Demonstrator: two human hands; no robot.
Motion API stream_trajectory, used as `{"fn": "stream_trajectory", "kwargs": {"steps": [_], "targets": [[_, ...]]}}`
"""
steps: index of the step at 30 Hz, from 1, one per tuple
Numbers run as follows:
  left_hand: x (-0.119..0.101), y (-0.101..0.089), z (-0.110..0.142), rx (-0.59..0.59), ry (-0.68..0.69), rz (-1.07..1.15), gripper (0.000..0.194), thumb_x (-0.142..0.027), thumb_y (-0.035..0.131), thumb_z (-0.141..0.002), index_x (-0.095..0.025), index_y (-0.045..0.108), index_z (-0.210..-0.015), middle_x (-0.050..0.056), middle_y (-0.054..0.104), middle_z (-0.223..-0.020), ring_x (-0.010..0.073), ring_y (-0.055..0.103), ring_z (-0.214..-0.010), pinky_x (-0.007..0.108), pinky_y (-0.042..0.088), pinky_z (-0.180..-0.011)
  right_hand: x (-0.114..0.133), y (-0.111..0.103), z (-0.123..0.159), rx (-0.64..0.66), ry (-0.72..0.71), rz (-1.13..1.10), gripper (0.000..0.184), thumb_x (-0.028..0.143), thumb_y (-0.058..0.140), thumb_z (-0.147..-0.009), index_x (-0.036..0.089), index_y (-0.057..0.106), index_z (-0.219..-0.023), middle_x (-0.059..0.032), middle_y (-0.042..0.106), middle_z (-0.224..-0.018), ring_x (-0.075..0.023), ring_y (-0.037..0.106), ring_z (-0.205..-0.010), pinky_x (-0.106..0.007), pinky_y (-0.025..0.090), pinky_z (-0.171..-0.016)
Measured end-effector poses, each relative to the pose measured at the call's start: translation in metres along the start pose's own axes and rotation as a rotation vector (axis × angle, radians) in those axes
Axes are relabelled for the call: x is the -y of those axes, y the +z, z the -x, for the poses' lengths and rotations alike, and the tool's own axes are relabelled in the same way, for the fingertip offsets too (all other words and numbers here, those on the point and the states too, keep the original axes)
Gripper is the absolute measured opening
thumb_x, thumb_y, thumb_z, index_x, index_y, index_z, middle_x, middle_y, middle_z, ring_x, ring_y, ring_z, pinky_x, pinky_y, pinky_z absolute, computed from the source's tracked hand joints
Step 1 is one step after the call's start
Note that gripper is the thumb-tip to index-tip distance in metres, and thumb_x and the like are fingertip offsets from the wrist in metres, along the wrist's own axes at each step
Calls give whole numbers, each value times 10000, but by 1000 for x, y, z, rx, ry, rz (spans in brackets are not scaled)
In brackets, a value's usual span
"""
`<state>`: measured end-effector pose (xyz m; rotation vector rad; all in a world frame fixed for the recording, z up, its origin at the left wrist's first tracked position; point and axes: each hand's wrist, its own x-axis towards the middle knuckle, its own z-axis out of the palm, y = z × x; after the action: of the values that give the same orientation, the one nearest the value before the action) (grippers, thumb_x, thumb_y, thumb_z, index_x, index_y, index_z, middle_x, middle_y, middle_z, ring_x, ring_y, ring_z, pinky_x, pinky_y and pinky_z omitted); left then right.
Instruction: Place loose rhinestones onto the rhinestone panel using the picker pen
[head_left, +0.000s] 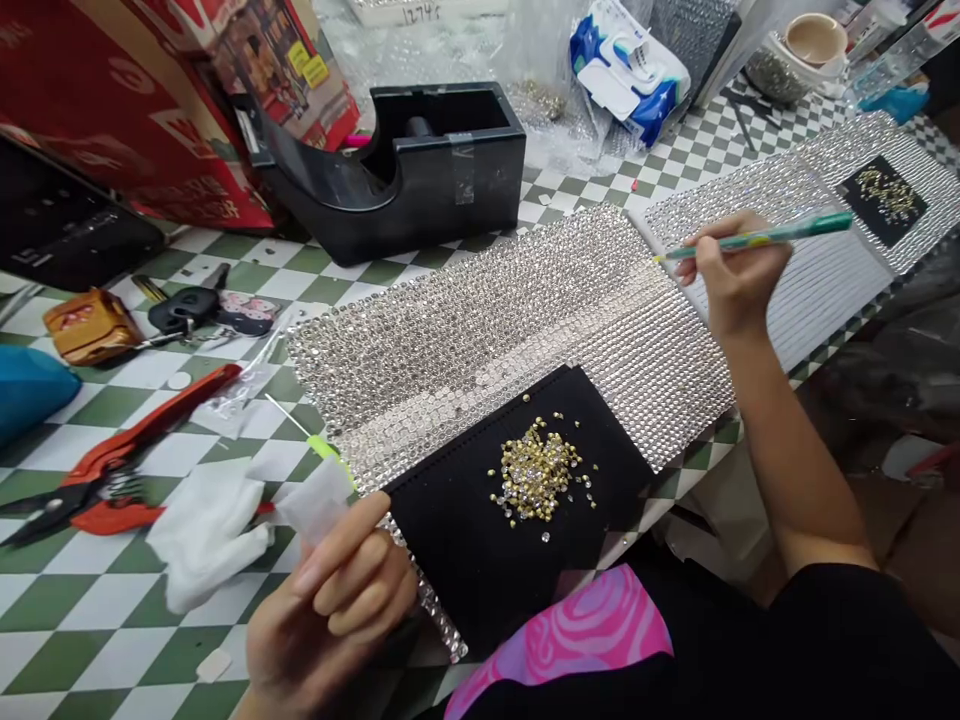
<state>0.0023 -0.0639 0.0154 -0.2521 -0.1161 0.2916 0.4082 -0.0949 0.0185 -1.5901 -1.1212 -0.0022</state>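
My right hand (733, 272) pinches a green pen-like picker tool (757, 238), its tip touching the right edge of a wide rhinestone sheet (480, 320). My left hand (330, 610) is curled at the near edge, fingers closed on a small white piece (319, 500) beside a thin green-tipped stick (311, 435). A black pad (465, 530) lies on the sheet in front of me, with a pile of loose gold and clear stones (536, 475).
A second rhinestone sheet (825, 270) with a black pad lies at the right. Red pliers (105, 475), crumpled white tissue (206, 535), keys (187, 310), a black tape dispenser (397, 170), a red box (112, 100) and a wipes pack (630, 65) sit on the checkered table (75, 620).
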Motion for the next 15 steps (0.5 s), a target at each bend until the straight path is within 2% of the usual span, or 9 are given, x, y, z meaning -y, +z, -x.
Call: {"fn": "stream_trajectory", "kwargs": {"steps": [3,6,11,15], "targets": [[-1,1,0,-3,-3,-2,302,-189,489,-859,-134,313,-620,-88,152,-459,-33,64,-363,126,56,-394,-15,10,2,51,44,43,185,260,620,-874,103,571,-788,34,560,-663,-23,521,-524,-142,451,-471],[-2,0,0,-15,-1,-4,278,-144,483,-847,-136,318,-622,-85,151,-454,-28,68,-365,125,52,-395,-25,10,5,87,76,89,232,322,585,-910,99,576,-848,20,575,-745,-23,520,-583,-139,456,-511],[-3,0,0,-13,16,-1,298,-183,504,-849,-134,319,-620,-82,161,-456,-30,78,-364,122,59,-389,-35,6,3,145,107,136,215,314,574,-917,112,581,-843,17,580,-746,-23,517,-590,-139,464,-524],[-3,2,-1,-36,4,-12,302,-164,529,-831,-132,326,-611,-82,160,-447,-32,72,-353,127,49,-376,-30,7,1,128,83,119,158,233,620,-873,111,571,-784,21,580,-715,-22,525,-563,-146,468,-506]]}}
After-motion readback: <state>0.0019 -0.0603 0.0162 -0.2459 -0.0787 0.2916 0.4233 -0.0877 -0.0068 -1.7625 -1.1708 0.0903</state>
